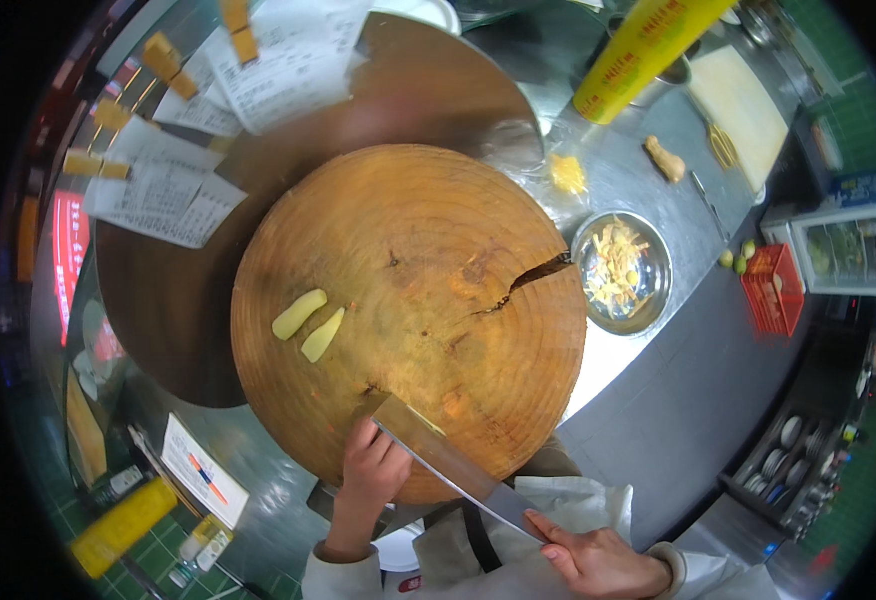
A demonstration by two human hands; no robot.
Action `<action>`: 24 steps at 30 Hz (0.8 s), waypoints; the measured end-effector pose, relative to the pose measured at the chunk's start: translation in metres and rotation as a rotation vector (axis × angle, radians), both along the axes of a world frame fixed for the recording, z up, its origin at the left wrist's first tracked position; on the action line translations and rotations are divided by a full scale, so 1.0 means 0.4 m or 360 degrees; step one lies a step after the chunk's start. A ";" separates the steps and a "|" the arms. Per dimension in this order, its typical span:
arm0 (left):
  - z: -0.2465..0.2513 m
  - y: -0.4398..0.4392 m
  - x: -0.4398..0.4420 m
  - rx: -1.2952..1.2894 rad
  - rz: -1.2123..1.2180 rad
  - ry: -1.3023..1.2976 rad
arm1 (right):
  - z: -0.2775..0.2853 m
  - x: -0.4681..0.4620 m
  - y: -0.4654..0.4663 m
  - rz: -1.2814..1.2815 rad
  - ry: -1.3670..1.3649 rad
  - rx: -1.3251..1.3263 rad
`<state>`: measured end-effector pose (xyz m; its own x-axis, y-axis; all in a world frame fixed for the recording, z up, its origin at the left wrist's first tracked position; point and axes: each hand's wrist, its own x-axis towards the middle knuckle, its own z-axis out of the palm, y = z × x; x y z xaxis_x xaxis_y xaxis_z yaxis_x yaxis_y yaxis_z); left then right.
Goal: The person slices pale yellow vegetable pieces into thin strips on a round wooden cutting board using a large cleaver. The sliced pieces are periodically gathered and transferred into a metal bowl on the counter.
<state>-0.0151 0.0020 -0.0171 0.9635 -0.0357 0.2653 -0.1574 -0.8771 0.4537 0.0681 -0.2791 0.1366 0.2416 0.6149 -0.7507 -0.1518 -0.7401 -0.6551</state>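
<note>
My right hand (595, 559) grips the handle end of a wide steel cleaver (456, 454), which slants over the near edge of a round wooden chopping block (415, 247). My left hand (378, 461) is at the block's near left edge, its fingers curled against the blade's far end. What those fingers hold, if anything, is hidden by the blade. A thin pale sliver (428, 420) shows along the blade's far side. Left of centre on the block lie two peeled, pale yellow pieces (300, 315), probably ginger. A deep crack (539, 274) runs in from the block's right rim.
Right of the block stands a steel bowl (661, 259) of pale strips. Beyond are a yellow clump (567, 174), a knobbly root (664, 159), a peeler (721, 144) and a yellow cling-film box (633, 64). Clipped paper slips (167, 187) hang at left, above a notepad (197, 480).
</note>
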 end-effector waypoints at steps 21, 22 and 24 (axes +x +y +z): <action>0.047 -0.019 0.047 -0.0216 0.0125 -0.0008 | 0.027 -0.016 -0.095 -0.0002 -0.0131 -0.0037; 0.046 -0.019 0.045 -0.0221 0.0139 0.0000 | 0.028 -0.016 -0.095 0.0000 -0.0131 -0.0035; 0.043 -0.018 0.042 -0.0215 0.0124 -0.0014 | 0.029 -0.012 -0.092 0.0004 -0.0132 -0.0032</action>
<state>0.0018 -0.0050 0.0000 0.9596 0.0754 0.2712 -0.0960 -0.8179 0.5673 0.0631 -0.3160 0.1483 0.3022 0.6006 -0.7403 -0.0958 -0.7535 -0.6504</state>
